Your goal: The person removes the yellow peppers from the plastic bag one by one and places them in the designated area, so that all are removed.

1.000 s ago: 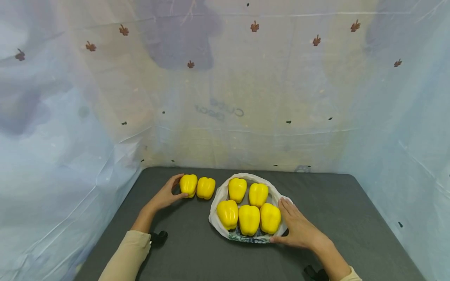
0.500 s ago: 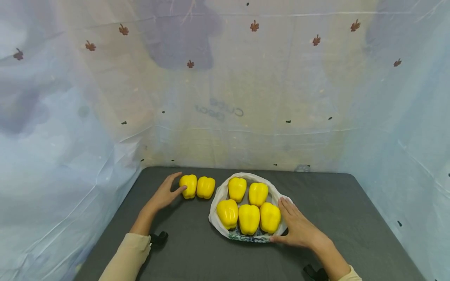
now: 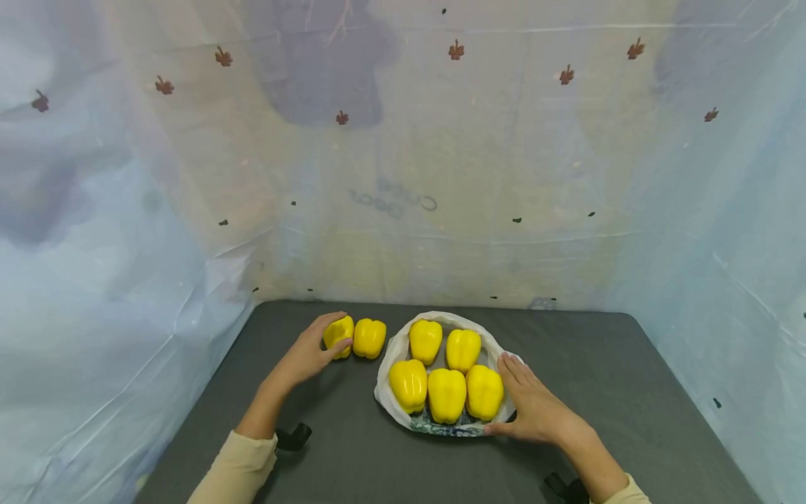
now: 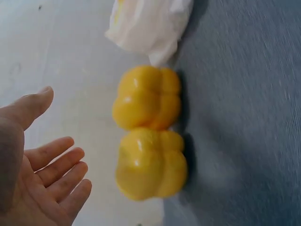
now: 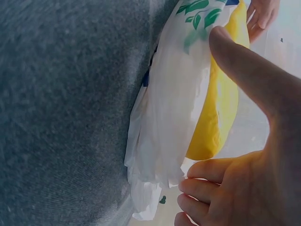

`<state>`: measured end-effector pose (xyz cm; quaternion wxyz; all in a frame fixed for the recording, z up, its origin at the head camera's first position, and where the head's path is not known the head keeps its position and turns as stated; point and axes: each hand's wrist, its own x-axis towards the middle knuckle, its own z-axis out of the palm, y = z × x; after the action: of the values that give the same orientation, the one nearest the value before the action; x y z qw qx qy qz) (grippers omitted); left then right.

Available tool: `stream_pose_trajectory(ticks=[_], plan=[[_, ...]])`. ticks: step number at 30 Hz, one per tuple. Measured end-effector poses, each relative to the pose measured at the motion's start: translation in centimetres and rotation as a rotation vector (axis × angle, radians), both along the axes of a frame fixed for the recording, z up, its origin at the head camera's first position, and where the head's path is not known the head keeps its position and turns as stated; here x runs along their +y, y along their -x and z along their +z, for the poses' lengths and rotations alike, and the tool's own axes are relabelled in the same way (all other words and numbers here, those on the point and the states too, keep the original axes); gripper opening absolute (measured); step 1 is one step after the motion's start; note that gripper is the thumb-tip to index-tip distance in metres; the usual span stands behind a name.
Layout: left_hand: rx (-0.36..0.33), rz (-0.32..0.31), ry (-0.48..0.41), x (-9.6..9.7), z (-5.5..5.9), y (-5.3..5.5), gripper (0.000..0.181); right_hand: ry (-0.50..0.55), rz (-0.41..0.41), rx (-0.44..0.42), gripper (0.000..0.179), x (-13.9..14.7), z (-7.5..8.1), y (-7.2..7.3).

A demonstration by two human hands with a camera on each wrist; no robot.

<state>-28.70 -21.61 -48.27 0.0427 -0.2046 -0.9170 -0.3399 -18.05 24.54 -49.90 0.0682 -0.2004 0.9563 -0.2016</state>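
Pale printed sheeting (image 3: pixel 403 161) backs a dark grey table (image 3: pixel 346 448). From the head camera, a person's left hand (image 3: pixel 306 355) has shifted rightward over the past half second and now hovers across the outer pepper (image 3: pixel 336 334), thumb apart from the fingers. Its neighbour, the inner pepper (image 3: pixel 369 339), lies where it was, as does the white bag (image 3: pixel 395 350) with five yellow peppers (image 3: pixel 446 396) inside; the right hand (image 3: pixel 538 409) stays against its right side. The change is one of position alone: five peppers in, two out.

Seen at the left wrist, the palm faces the loose pair, fingers nearly straight, thumb spread wide, holding neither pepper; the two appear to touch.

At the right wrist, the thumb rests by the bag's rim near a green leaf print (image 5: pixel 195 19), well apart from extended fingers at its side; how firmly they press, the view cannot tell.
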Motion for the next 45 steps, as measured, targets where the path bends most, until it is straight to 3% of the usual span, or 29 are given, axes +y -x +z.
stream_pose_trajectory(ticks=[8,15,22,30,37,45], plan=[[0.002,-0.073,0.009,2.3,0.9,-1.5,0.071,-0.002,-0.001,0.016,0.134,-0.1,0.0,0.0],[-0.069,-0.099,0.04,3.9,1.1,-2.9,0.079,-0.011,-0.009,0.013,0.135,-0.2,-0.1,0.1],[-0.088,-0.096,0.11,5.8,0.7,-4.0,0.083,0.004,-0.02,0.007,0.135,-0.1,-0.4,0.2],[-0.068,-0.135,0.162,7.5,0.3,-5.1,0.085,-0.006,-0.009,0.014,0.136,-0.3,-0.2,0.1],[-0.038,-0.152,0.226,8.7,-0.7,-5.4,0.086,-0.002,-0.002,0.026,0.137,-0.3,0.0,0.0],[-0.001,-0.126,0.295,9.5,-1.4,-5.9,0.087,-0.003,-0.001,0.038,0.137,-0.3,-0.1,0.0]])
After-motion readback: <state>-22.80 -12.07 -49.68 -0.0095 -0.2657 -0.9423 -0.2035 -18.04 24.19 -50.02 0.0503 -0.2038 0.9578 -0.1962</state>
